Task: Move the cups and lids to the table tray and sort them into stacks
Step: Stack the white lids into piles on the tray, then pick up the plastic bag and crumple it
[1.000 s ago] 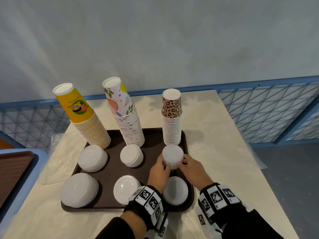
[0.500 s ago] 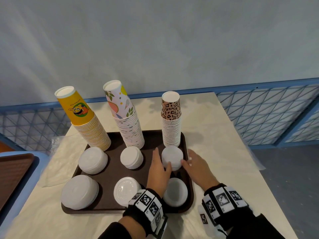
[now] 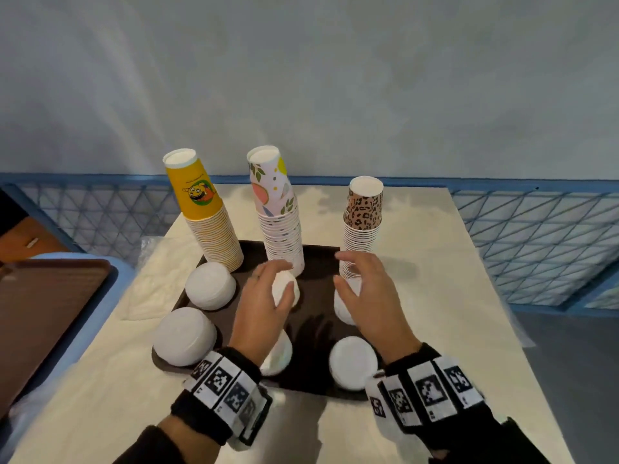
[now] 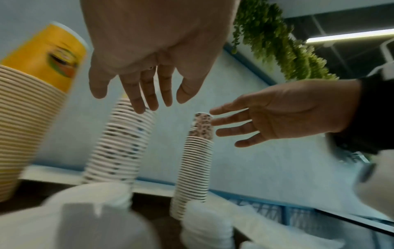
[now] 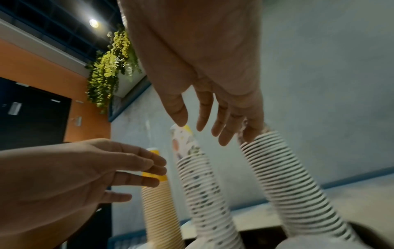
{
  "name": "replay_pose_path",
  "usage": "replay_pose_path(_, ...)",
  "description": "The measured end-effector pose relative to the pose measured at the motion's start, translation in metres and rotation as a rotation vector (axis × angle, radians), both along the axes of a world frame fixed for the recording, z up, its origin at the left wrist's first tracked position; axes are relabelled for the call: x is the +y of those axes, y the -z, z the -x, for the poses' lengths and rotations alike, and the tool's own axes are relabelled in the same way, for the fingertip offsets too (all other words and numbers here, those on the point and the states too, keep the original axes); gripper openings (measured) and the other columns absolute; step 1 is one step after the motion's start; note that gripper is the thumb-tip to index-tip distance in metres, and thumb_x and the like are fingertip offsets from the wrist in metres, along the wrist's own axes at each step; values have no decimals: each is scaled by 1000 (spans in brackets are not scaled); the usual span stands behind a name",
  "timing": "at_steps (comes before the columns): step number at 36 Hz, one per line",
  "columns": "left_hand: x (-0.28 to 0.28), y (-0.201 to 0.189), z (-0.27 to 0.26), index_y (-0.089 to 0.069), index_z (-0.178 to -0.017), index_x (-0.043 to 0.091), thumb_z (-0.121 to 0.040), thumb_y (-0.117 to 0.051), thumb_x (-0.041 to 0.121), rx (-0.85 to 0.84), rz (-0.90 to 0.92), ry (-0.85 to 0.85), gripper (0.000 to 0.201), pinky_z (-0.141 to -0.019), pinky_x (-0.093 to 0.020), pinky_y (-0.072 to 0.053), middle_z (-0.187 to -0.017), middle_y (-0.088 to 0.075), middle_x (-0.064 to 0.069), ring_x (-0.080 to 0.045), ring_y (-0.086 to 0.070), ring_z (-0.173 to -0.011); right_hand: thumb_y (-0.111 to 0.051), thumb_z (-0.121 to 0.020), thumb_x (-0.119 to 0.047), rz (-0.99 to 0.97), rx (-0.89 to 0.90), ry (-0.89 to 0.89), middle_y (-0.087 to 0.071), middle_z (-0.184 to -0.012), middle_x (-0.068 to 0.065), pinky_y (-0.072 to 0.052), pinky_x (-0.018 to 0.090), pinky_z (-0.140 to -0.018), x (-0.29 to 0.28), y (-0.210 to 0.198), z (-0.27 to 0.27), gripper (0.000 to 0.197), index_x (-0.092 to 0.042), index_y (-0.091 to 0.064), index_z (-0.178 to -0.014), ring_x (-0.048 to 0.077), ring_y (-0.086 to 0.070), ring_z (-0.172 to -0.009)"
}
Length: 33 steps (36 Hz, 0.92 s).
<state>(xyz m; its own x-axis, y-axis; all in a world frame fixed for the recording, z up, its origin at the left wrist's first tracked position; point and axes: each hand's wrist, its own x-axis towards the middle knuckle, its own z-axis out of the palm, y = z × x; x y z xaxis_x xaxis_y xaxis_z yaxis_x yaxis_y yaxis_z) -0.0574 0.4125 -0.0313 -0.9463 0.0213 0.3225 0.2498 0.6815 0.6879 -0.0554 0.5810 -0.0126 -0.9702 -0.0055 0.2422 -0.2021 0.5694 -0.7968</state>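
Both hands spread wide, holding nothing: left hand (image 3: 264, 306) above the tray (image 3: 318, 262) centre, right hand (image 3: 371, 296) just before the leopard cup stack (image 3: 361, 229). Yellow stack (image 3: 209, 216), floral stack (image 3: 279, 212) along tray's far edge; white lid stacks (image 3: 210, 285) nearer. Tray sits on worktop (image 3: 435, 296).

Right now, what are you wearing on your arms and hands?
Both hands, left hand and right hand, are bare. Each wrist wears a black band ringed with white squares printed with black blocky code patterns. Black sleeves cover the arms.

Pale wall (image 3: 301, 78), blue mesh railing (image 3: 536, 246), hanging plants (image 5: 110, 67).
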Motion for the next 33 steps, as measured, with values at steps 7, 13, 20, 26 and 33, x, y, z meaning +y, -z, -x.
replay_pose_path(7,-86,12,11,-58,-115,11,-88,-57,11,-54,46,-249,27,-94,-21,-32,-122,-56,-7,-20,-50,-115,-57,-89,-16,-68,-101,-183,-46,-131,0,-37,20,-100,-81,15,-6,35,-18,-51,-124,14,-48,-119)
replay_pose_path(13,-174,36,33,-49,-126,4,-86,-59,10,-245,31,-434,42,-105,-39,-34,-134,-45,-19,-33,-42,-125,-57,-88,-13,-100,-124,-250,-46,-130,4,-34,24,-106,-155,16,2,37,-16,-51,-125,16,-46,-121)
replay_pose_path(20,-264,61,51,-37,-137,6,-86,-60,11,-493,95,-425,56,-107,-42,-31,-140,-36,-24,-38,-37,-129,-49,-94,-21,-288,-264,-278,-36,-141,8,-31,33,-110,-262,19,25,44,-13,-39,-136,24,-39,-130)
replay_pose_path(26,-304,76,71,-38,-137,13,-90,-55,14,-645,156,-247,50,-103,-36,-34,-135,-42,-23,-33,-39,-128,-46,-95,-20,-527,-431,-234,-35,-140,14,-36,36,-104,-346,38,44,43,-6,-35,-134,29,-41,-127)
replay_pose_path(33,-323,86,81,-35,-137,12,-85,-63,13,-688,133,-85,59,-103,-32,-35,-138,-36,-18,-31,-44,-124,-41,-95,-23,-916,-633,-130,-28,-149,21,-17,45,-115,-389,55,44,47,-2,-35,-137,34,-26,-138)
